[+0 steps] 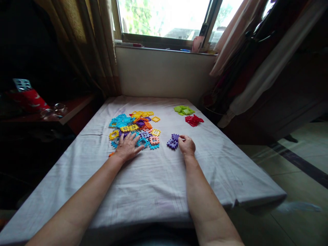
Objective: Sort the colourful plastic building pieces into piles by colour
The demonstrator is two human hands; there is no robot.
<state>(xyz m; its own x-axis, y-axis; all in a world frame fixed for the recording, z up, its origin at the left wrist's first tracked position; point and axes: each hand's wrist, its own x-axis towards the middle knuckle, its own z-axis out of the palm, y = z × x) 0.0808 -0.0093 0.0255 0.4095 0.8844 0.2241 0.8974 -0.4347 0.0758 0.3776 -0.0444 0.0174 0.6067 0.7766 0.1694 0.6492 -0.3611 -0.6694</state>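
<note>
My left hand (127, 147) lies with fingers spread on the near edge of a mixed heap of plastic interlocking tiles. In that heap I see blue tiles (121, 120), yellow tiles (129, 128), orange tiles (147, 125) and a pink tile (154, 140). To the right, my right hand (187, 146) is closed, thumb and fingers pinching the edge of a purple tile (175, 137). That tile overlaps another purple windowed tile (172, 144) on the cloth. The fingertips of the right hand are partly hidden.
A white cloth (153, 184) covers the table. Green tiles (183, 110) and red tiles (194, 120) form separate piles at the far right. A window (164, 20) is behind, a curtain (84, 44) at left. On a side shelf sits a red container (32, 100) beside glasses (60, 109).
</note>
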